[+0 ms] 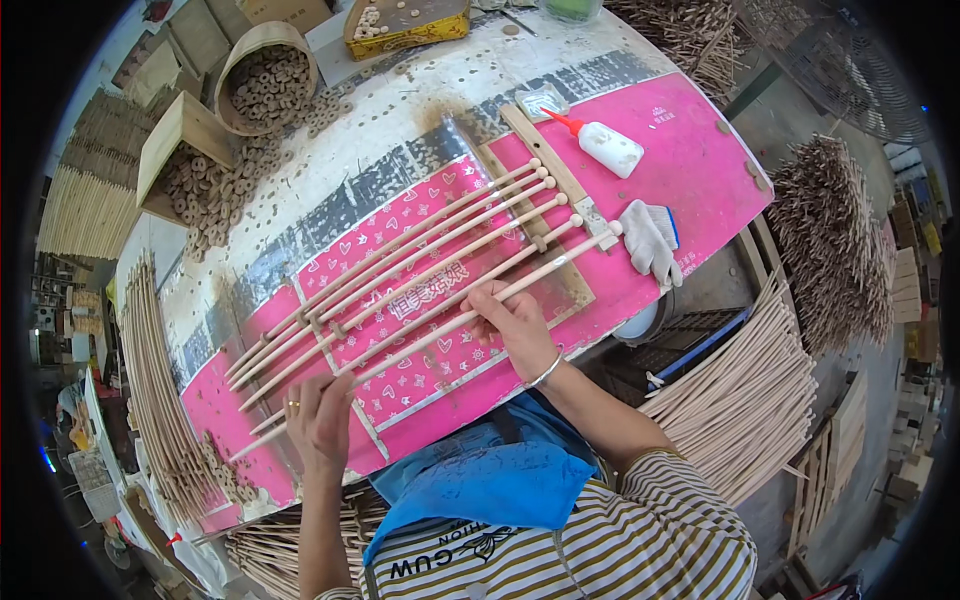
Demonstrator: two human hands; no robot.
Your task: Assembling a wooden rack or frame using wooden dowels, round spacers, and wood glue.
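Observation:
A long pale wooden rod (556, 264) with a round ball at its upper right end lies slanting in front of me, nearest my body. My right hand (512, 328) pinches it near the middle, thumb and fingers closed. Farther down its length, my left hand (320, 415) has its fingers curled around the same rod; the grip is partly hidden. Beyond it, several similar ball-ended rods (430, 258) lie roughly parallel on a pink printed sheet (420, 385). Small wooden rings sit on some rods, one ring (540, 243) near the upper right.
A wooden strip (550, 165) crosses near the ball ends. Beside it lie a white glue bottle (610, 150) with a red tip and a pale glove (650, 240). Wooden rings spill from a round tub (308, 62) and a box (165, 150). Rod bundles (740, 390) stand right.

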